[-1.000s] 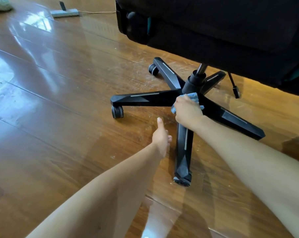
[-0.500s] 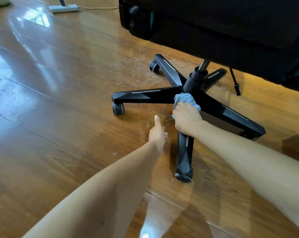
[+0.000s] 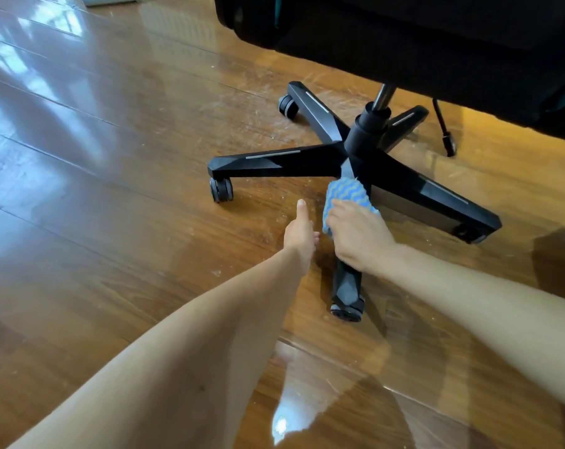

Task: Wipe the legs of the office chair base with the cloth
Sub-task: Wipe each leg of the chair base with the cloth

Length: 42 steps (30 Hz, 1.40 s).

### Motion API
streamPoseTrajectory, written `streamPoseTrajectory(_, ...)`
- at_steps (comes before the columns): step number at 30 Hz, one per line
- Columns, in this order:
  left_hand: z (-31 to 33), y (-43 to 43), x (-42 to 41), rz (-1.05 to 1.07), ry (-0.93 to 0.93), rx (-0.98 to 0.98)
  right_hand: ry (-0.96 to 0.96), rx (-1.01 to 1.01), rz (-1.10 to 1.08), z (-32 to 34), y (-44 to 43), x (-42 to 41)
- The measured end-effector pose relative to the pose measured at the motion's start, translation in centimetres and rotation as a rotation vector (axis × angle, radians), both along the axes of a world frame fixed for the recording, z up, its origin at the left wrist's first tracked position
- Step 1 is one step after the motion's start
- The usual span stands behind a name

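While right hand [image 3: 360, 236] grips cloth [image 3: 346, 192] on near leg [image 3: 347, 286] | left hand [image 3: 299, 234] beside it, thumb extended, holding nothing

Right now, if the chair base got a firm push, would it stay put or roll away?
The chair base probably rolls: its legs end in casters, and the wooden floor looks glossy. It seems unlikely to tip, spreading wide and low.

The cloth [image 3: 346, 192] is blue with paler zigzag stripes. The chair base [image 3: 274, 162] is glossy black, and its legs carry thin silver-grey strips. Its wheels [image 3: 221, 189] are black. The seat [image 3: 436, 34] is black with teal accents. The floor [image 3: 112, 157] is warm brown wood grain with white glare.
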<state>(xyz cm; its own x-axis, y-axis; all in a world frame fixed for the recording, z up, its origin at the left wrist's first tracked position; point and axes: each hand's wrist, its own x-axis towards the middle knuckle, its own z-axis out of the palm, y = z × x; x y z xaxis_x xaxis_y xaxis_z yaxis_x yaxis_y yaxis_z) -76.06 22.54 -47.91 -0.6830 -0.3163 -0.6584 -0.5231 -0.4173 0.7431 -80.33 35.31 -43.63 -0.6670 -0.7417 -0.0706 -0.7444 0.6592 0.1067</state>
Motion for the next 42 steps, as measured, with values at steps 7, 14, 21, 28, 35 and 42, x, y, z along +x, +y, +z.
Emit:
streamPoseTrajectory(7, 1.2, 0.7, -0.1, -0.021, -0.012, -0.02, -0.272, -0.252, 0.371, -0.1, 7.1, 7.9)
streamPoseTrajectory(14, 0.8, 2.2, 0.3, 0.014, -0.045, -0.07, -0.159, -0.447, 0.056, -2.2, 5.5, 3.3)
streamPoseTrajectory(21, 1.2, 2.3, -0.8, 0.027, -0.074, -0.102, -0.308, -0.663, 0.05, -4.7, 9.9, 13.1)
streamPoseTrajectory(28, 0.8, 2.8, -0.3, -0.062, -0.051, -0.061, -0.366, -0.862, -0.276, -3.2, 5.8, 7.8)
streamPoseTrajectory(35, 1.0, 3.4, -1.4, -0.073, -0.02, -0.013, -0.437, -1.037, -0.578, -3.6, 3.2, 12.5)
streamPoseTrajectory(42, 1.4, 3.5, -2.6, -0.139, 0.098, -0.203, -0.601, -1.104, -0.614, -4.3, 4.6, 17.2)
